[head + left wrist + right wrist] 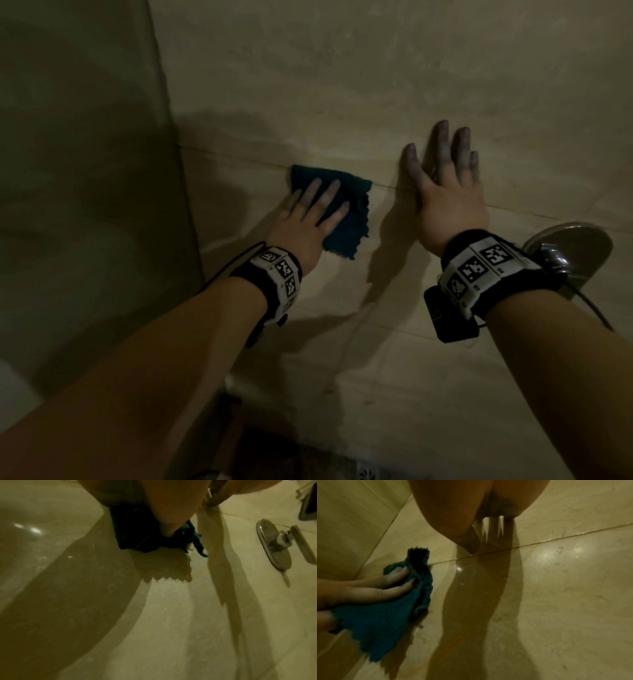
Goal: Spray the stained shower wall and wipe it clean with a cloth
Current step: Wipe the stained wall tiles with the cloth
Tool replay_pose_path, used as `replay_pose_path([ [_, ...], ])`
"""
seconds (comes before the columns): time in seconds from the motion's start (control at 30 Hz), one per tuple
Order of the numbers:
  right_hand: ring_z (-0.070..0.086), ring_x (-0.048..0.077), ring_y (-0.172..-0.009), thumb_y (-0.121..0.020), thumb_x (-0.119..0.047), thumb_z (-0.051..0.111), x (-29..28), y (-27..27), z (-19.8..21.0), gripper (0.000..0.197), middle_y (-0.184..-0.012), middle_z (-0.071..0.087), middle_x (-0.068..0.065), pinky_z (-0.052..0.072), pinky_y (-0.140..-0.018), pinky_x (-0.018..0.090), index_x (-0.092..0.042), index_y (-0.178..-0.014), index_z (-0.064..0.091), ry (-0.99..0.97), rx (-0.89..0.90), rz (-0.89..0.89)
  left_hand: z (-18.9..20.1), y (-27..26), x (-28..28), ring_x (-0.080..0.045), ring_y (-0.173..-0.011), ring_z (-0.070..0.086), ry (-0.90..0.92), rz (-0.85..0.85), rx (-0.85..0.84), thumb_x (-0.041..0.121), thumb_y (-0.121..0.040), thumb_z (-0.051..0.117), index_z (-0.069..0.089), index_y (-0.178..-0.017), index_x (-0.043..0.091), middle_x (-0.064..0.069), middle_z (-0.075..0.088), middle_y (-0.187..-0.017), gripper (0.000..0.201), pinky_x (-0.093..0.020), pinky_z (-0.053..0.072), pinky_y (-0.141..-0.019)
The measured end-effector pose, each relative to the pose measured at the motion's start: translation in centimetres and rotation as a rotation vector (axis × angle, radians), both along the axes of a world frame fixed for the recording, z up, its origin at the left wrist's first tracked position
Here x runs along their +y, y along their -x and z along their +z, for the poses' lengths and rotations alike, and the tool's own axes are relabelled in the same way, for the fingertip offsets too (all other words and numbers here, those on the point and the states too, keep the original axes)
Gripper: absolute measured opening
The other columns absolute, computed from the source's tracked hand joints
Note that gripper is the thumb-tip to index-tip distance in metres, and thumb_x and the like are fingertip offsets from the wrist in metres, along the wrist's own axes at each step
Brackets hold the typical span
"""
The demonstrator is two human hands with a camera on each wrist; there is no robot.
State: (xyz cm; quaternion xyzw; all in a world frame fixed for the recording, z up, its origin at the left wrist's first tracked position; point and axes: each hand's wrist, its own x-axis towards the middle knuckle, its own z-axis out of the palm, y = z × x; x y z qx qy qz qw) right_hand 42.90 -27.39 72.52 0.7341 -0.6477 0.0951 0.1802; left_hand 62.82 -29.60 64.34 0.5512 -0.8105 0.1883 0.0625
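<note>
Centrally, I log one dark teal terry cloth point(342, 219) with a pinked zigzag edge, laid flat against the beige glossy tiled shower wall point(376, 68), straddling a thin horizontal grout line point(383, 186) not far from the inside corner where a second tiled face meets it on the left. My left hand point(308, 222) presses the cloth to the tile with its fingers point(397, 588) straight and spread over the fabric, not curled round it; in the left wrist view the thumb side bears down on the bunched material point(150, 534), and the cloth's saw-toothed shadow falls on the tile below. One corner of the cloth stands up in a rumpled fold in the right wrist view point(418, 557). My right hand point(445, 192) is just beside the cloth on its right, apart from it, palm to the wall, fingers extended and splayed, grasping nothing; its fingertips point(508, 519) meet the tile above the grout line. Further right I note a round chrome shower valve plate point(582, 240) with a lever handle point(303, 545), fixed to the same wall near the right wrist. Both wrists carry black bands with white square-coded marker blocks point(486, 263). Tile sheen shows small bright glints point(576, 550) and faint mottling.
</note>
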Motion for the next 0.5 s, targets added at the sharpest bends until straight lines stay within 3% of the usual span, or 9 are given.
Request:
replay_pose_path([
  [0.23,-0.031,0.027,-0.14,-0.097,-0.011,0.042,0.0,0.2,0.1,0.08,-0.151,-0.036,0.003,-0.018,-0.111,0.037,-0.035,-0.148,-0.015,-0.004,-0.002,0.012,0.1,0.5,0.6,-0.031,-0.144,-0.021,-0.006,-0.002,0.011,0.017,-0.096,0.037,-0.014,-0.149,0.029,-0.004,-0.025,-0.156,0.075,-0.042,-0.009,-0.118],
  [0.37,-0.023,0.025,-0.144,-0.096,-0.009,0.042,0.2,1.1,-0.1,0.08,-0.156,-0.026,0.004,-0.013,-0.114,0.034,-0.026,-0.149,-0.017,0.06,-0.022,0.078,0.8,2.1,0.7,-0.031,-0.144,-0.021,0.021,-0.065,0.003,0.018,-0.096,0.035,-0.016,-0.148,0.03,-0.004,-0.026,-0.156,0.074,-0.04,-0.012,-0.116],
  [0.5,-0.015,0.027,-0.146,-0.098,-0.013,0.039,0.3,2.5,-0.4,0.071,-0.158,-0.016,0.007,-0.011,-0.115,0.033,-0.015,-0.151,-0.007,0.108,0.028,0.132,1.0,4.1,0.0,-0.032,-0.146,-0.011,0.082,-0.175,0.035,0.014,-0.094,0.04,0.0,-0.151,0.028,-0.005,-0.011,-0.159,0.071,-0.035,-0.017,-0.111],
])
